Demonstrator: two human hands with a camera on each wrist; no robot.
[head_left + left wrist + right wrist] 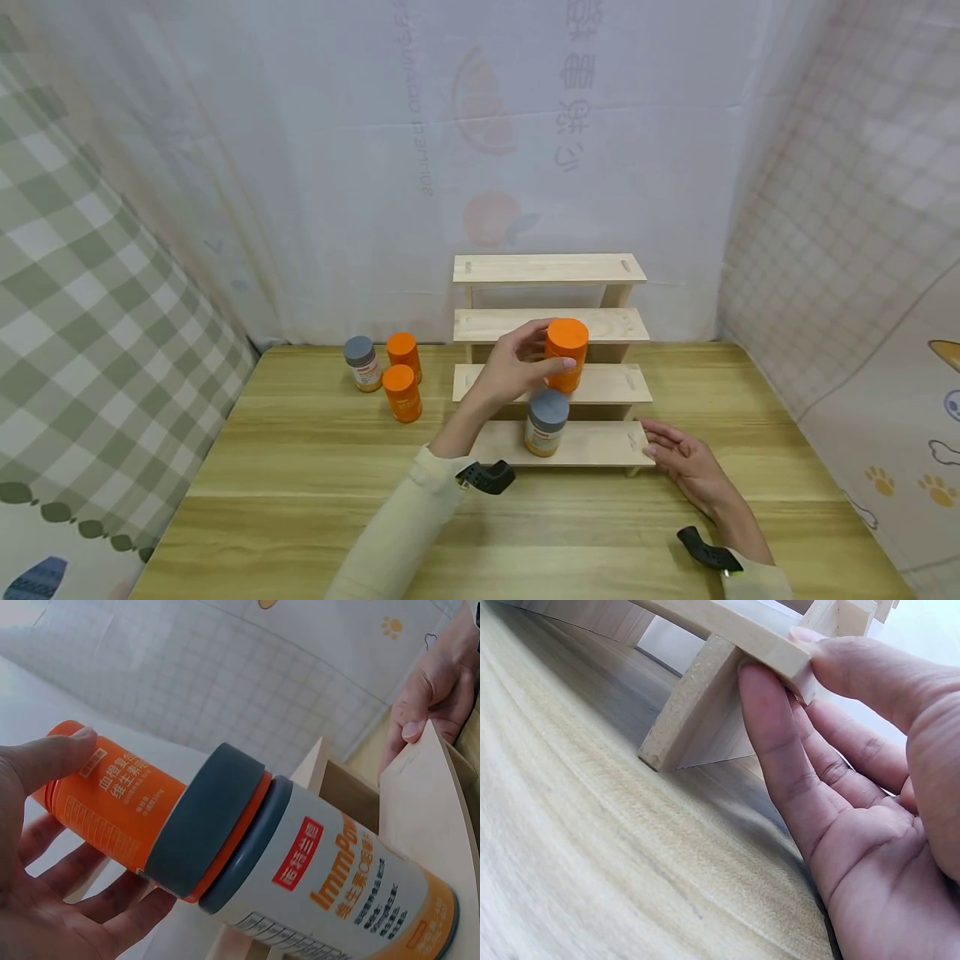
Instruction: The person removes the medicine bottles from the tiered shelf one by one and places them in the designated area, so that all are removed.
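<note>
My left hand (513,367) holds an orange bottle (567,335) upright over the stepped wooden rack, thumb on one side and fingers around the other. In the left wrist view its label shows, with a grey band near its lower end. Just below stands a white jar with a grey lid (548,407) on the lowest board; the bottle's base appears close to that lid. At the right end of the lowest board (592,442), my right hand (690,471) pinches the corner, thumb on top and a finger (769,712) underneath, as the right wrist view shows.
The rack has several steps, rising to a top board (547,267) by the back curtain (337,208). Left of it on the wood-grain table (300,467) stand a grey-lidded jar (363,364) and two orange bottles (402,393). Patterned cloths hang at both sides.
</note>
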